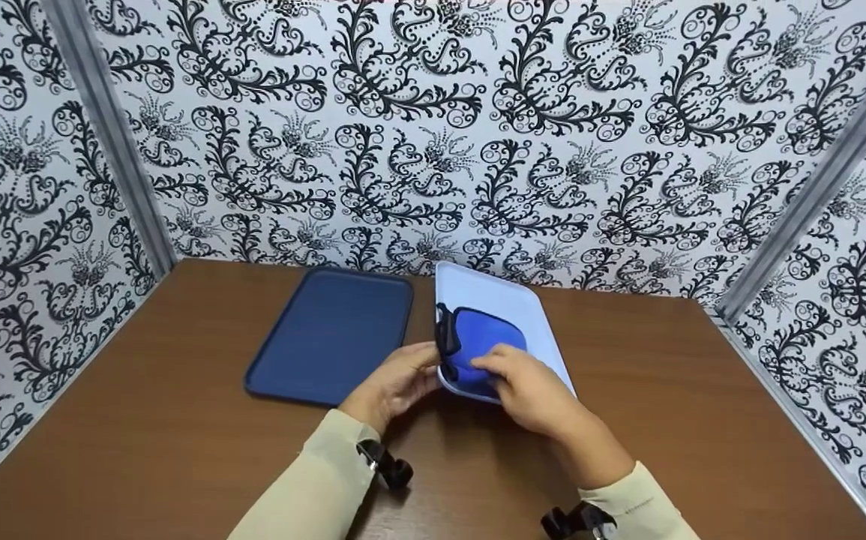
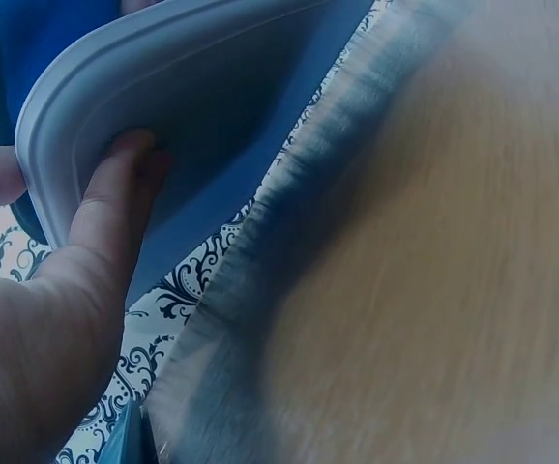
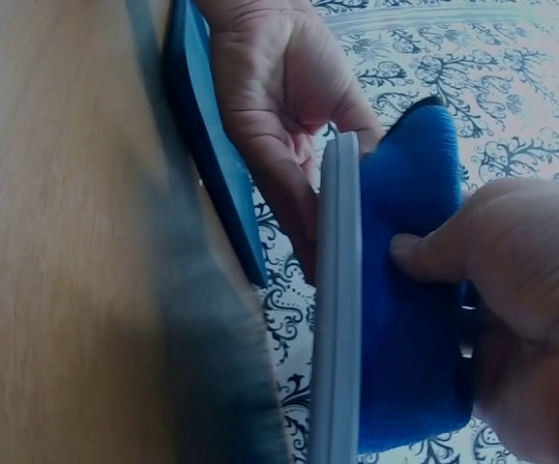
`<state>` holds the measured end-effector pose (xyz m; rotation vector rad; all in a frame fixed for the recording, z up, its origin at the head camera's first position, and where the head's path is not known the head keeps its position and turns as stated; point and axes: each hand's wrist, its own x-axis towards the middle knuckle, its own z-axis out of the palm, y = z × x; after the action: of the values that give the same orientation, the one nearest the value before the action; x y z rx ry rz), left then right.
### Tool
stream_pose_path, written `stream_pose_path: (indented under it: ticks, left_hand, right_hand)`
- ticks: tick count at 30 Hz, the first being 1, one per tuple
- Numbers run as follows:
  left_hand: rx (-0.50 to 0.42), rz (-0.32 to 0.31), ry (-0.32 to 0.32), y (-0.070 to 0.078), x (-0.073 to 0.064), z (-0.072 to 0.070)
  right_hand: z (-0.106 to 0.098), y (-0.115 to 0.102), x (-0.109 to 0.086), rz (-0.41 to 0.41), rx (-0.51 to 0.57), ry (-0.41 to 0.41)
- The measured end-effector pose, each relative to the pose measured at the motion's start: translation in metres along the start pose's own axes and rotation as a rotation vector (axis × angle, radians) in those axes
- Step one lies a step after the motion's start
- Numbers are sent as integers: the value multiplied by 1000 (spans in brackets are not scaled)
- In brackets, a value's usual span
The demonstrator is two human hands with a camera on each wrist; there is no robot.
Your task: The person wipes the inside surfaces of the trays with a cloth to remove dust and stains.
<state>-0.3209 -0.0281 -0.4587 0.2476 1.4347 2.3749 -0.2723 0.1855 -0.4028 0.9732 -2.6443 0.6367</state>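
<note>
A light blue tray [image 1: 477, 285] is tilted up off the table. At its near left corner my left hand [image 1: 397, 381] grips it, fingers pressed to the underside, as the left wrist view shows. Over the tray's upper face lies a blue soft fabric piece [image 1: 486, 334] with black edging and a black band on its left side. My right hand [image 1: 536, 390] pinches this piece near its lower edge, thumb on top. In the right wrist view the fabric [image 3: 410, 319] bulges away from the tray's rim [image 3: 338, 290]. My right fingers are partly hidden behind it.
A navy tray [image 1: 335, 330] lies flat on the brown wooden table [image 1: 140, 405], left of the light blue one. Black-and-white patterned walls [image 1: 418, 150] close off the back and both sides. Each sleeve has a black wrist device [image 1: 386, 463] strapped over it.
</note>
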Motion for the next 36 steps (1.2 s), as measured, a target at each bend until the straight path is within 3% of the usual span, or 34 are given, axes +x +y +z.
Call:
stream_pose_path:
  ticks: [10, 17, 23, 36]
  left_hand:
    - [4, -4, 28, -2, 3, -2]
    - [-17, -12, 57, 0, 1, -1]
    - [-9, -8, 46, -1, 2, -2]
    - [1, 10, 64, -2, 3, -2]
  right_hand:
    - [-10, -5, -6, -118, -98, -37]
    - [-16, 1, -7, -78, -123, -88]
    - [-22, 8, -10, -25, -121, -118]
    - [-33, 22, -15, 14, -134, -129]
